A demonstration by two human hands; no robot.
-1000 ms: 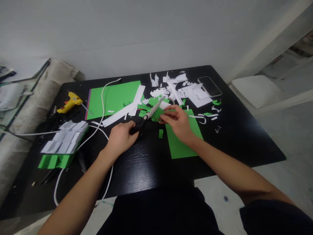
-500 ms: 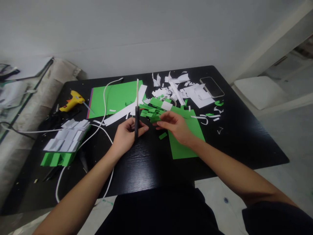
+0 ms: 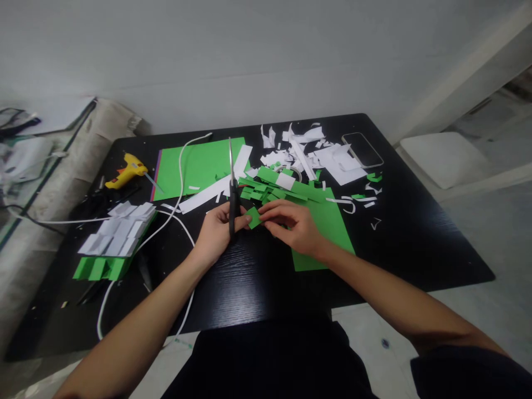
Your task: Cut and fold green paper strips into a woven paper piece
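Note:
My left hand [image 3: 214, 230] is closed around the black handles of a pair of scissors [image 3: 233, 188], whose blades point up and away from me. The thumb of that hand also touches the left edge of a small green paper piece [image 3: 253, 218]. At the piece's right corner, my right hand [image 3: 297, 224] pinches it between fingertips. Just behind my hands lies a heap of green paper strips [image 3: 266, 191]. Partly under my right hand and forearm is a larger green sheet [image 3: 332, 233].
White paper scraps [image 3: 303, 149] and a phone [image 3: 362, 149] lie at the back right. A yellow glue gun [image 3: 127, 170] sits at the left, near green sheets [image 3: 199, 160]. A white cable [image 3: 180, 166] loops past a folded white-and-green paper piece [image 3: 118, 233].
The small green piece has come from the heap's near edge to between my hands, my left thumb now touching it. A loose green piece on the table by my right hand no longer shows.

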